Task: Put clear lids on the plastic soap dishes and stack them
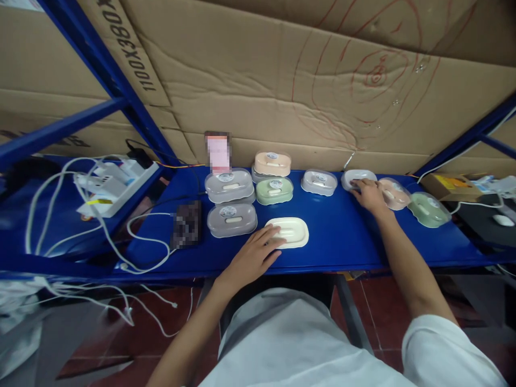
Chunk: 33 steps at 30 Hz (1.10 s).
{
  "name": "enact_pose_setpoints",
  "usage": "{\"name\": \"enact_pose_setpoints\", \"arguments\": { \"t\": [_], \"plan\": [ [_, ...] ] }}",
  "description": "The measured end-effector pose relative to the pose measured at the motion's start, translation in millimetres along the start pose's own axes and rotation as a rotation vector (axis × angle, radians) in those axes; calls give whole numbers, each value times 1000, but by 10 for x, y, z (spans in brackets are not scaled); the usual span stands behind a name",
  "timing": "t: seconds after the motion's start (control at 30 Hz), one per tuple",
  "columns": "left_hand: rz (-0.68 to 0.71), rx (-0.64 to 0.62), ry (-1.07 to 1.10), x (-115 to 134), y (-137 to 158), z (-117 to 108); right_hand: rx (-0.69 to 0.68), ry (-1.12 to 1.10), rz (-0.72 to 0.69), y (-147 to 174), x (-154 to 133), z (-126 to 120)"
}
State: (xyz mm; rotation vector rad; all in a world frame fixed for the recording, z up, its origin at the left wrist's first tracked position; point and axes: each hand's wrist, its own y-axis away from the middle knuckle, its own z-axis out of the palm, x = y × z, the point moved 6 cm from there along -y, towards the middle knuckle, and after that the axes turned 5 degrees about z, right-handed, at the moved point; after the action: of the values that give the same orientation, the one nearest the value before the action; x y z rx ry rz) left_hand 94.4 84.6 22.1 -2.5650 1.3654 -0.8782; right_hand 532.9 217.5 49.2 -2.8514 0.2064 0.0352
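Observation:
A cream oval dish [296, 232] with a raised rim lies near the front edge of the blue table. My left hand [260, 247] rests on its left end, fingers stretched out and apart. Farther back on the right, my right hand [368, 194] has its bent fingers over the right side of a whitish oval box [355, 174] with a clear lid. Its fingertips are partly hidden. Right beside that hand sit a peach box [395, 194] and a green box [429, 209]. A pale grey-lilac box [319, 183] stands between my hands, toward the back.
Grey boxes [231, 219] and a green box [274, 191] stand left of centre, with a peach box [273, 163] stacked behind. A phone [218, 152] leans at the back. A dark device [186, 224], white cables and a power strip [121, 188] lie left. Cardboard [242, 80] walls the back.

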Motion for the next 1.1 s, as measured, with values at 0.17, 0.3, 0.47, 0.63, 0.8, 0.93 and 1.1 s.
{"name": "enact_pose_setpoints", "arguments": {
  "t": [0.17,0.3,0.47,0.63,0.8,0.93,1.1],
  "plan": [
    [-5,16,-3,-35,-8,-1,73,-59,-204,796,-477,-196],
    [-52,37,-8,-71,-3,8,86,-159,-326,1398,-1043,-346],
    [-82,100,-2,-82,26,5,142,-289,-442,1595,-1624,-421],
    [-150,131,29,-103,51,-22,110,-348,-580,1540,-2072,-411],
    [-54,163,-39,-56,22,-60,23,-441,-793,1738,-2451,-428],
    [-19,198,-105,-46,8,-77,-31,-574,-848,1770,-2365,-469],
    [-25,186,-189,-28,-2,-72,110,-471,-475,962,-1447,-398]
  ]
}}
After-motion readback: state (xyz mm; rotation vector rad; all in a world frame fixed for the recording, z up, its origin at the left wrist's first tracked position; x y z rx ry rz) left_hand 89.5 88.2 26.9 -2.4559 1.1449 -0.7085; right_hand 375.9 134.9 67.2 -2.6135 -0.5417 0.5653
